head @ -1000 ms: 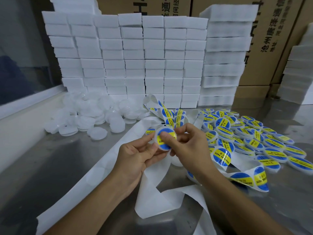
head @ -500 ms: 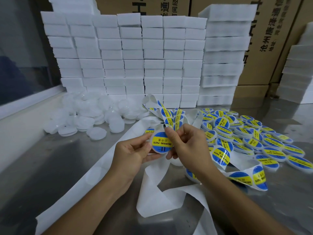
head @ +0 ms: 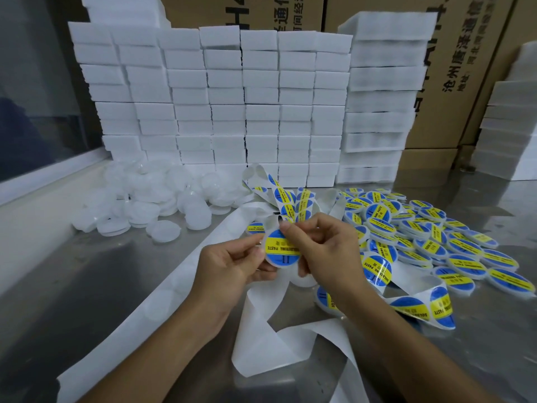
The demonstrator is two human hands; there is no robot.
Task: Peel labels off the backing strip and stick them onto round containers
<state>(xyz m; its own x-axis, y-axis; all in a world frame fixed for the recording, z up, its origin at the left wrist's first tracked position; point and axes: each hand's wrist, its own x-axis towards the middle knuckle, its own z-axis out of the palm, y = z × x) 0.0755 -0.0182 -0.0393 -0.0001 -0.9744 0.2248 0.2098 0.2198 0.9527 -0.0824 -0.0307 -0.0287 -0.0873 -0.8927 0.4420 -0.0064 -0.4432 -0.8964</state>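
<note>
Blue-yellow label (head: 282, 249) mid-frame on container (head: 274, 264); my left hand (head: 229, 267) grips rim, right hand (head: 325, 248) pinches label's upper edge.

- Round blue label with yellow band (head: 282, 249), on the white container held between left hand (head: 229, 266) and right hand (head: 325, 245): reads "SOLDERING PASTE", upside down to the camera; smaller characters beside it too small to read.
- Labels still on the backing strip (head: 374, 270): same "SOLDERING PASTE" print, legible on the nearest ones.
- Pile of labelled containers (head: 453, 251), right side of table: same blue-yellow label; wording only partly legible.
- Cardboard carton at right rear (head: 459, 68): large black characters "沧州唐泽通信", cut off at top; smaller line begins "地址:", rest blurred.
- Centre rear carton (head: 279, 13): Chinese characters, partly hidden, not readable with confidence.
</note>
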